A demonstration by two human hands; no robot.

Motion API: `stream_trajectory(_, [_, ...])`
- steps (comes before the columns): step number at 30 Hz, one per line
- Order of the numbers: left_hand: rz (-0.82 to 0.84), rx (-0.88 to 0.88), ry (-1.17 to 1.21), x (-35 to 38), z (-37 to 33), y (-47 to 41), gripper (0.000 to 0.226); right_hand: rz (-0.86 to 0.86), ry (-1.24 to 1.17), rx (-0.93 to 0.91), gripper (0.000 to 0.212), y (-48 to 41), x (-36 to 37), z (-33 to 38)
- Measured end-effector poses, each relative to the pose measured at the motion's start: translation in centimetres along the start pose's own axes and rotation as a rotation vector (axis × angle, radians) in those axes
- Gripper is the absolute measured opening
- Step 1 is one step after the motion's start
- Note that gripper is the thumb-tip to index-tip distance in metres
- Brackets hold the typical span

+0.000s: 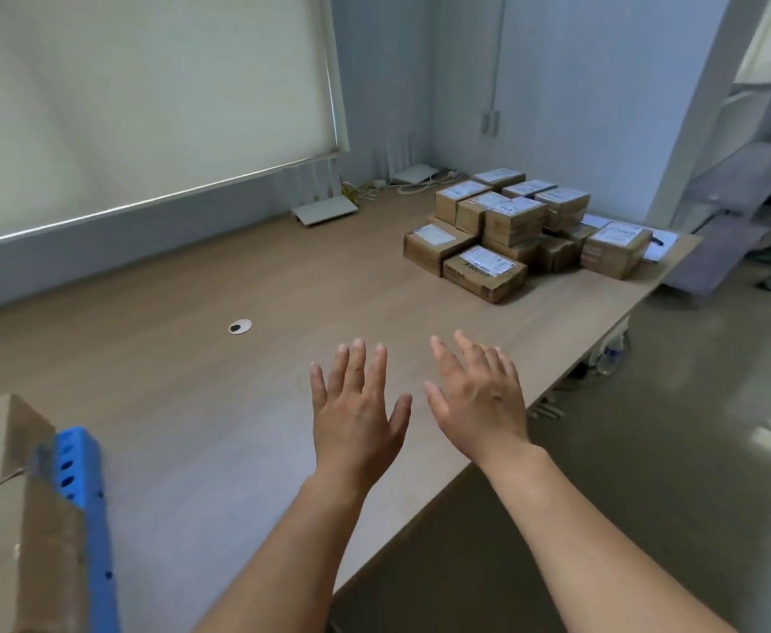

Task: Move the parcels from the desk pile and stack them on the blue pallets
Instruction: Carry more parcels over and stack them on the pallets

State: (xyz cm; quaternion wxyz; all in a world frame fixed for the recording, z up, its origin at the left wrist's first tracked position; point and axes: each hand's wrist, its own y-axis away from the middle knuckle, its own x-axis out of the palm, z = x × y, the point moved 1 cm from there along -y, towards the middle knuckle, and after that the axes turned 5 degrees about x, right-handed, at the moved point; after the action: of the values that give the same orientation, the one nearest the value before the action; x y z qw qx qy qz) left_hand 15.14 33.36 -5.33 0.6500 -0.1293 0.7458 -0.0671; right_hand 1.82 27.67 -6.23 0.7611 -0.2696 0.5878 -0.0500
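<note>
A pile of several brown cardboard parcels (511, 226) with white labels sits at the far right end of the wooden desk (219, 395). My left hand (356, 413) and my right hand (479, 399) hover side by side above the desk's near edge, fingers straight and spread, holding nothing, well short of the pile. At the lower left, a blue pallet (84, 486) shows as a narrow strip with holes. Two stacked parcels (4, 504) stand on it, partly cut off by the frame's edge.
A round cable hole (240, 326) lies mid-desk. White routers (326, 210) and cables sit against the back wall under a roller blind (146, 93). Papers (662, 242) lie at the desk's right end. A water bottle (609, 356) stands on the glossy floor beyond the edge.
</note>
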Motion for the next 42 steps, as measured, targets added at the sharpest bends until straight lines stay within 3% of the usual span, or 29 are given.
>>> stream_trajectory(13, [0.048,0.125,0.117,7.8,-9.4,-13.4,0.066,0.014,0.110,0.123,0.061,-7.9,3.6,-13.1])
stream_trajectory(29, [0.063,0.034,0.245,15.0,-15.1,-36.9,0.066,0.177,-0.005,0.190,0.055,-28.4,10.6,-27.0])
stream_trajectory(42, [0.101,-0.275,0.318,18.2,-18.6,-45.8,0.064,0.349,-0.131,0.169,0.055,-39.5,15.6,-36.6])
